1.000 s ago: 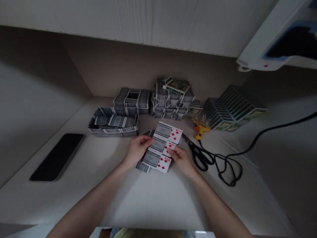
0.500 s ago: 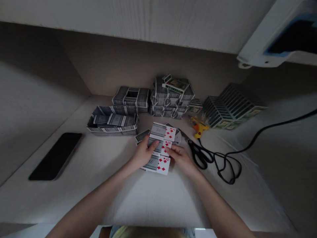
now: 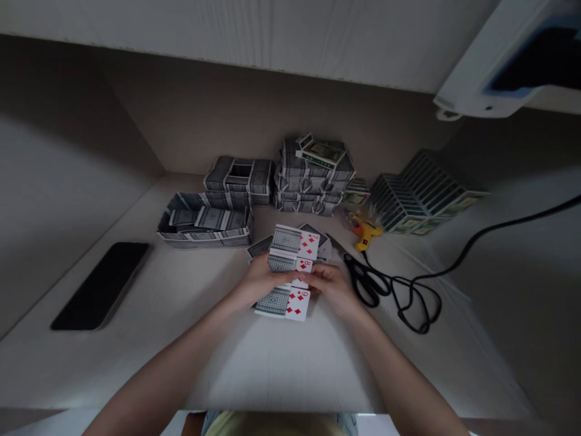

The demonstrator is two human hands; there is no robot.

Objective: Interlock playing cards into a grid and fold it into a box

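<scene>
Between my hands is a panel of joined playing cards [image 3: 285, 239], patterned backs on the left, and the seven, eight and nine of diamonds showing along its right side. My left hand [image 3: 259, 282] grips the panel from the left, its thumb stretched across the middle card to the eight. From the right, my right hand [image 3: 330, 286] pinches the edge of the eight of diamonds, thumb on top and fingers partly hidden beneath. The two thumbs nearly meet there. Loose cards [image 3: 261, 247] lie on the table behind the panel, partly covered by it.
Behind stand an open card-built box [image 3: 204, 242] with cards inside, card-built blocks [image 3: 313, 181] topped by a card packet [image 3: 321, 152], and stacked card packets [image 3: 431, 194]. Black scissors [image 3: 365, 281], a yellow glue gun [image 3: 367, 233] and its cable [image 3: 424, 330] lie right; a phone [image 3: 102, 284] left.
My left thumb has slid right across the middle card to the eight of diamonds. The panel has shifted slightly left, and my right hand keeps its pinch on the edge.
</scene>
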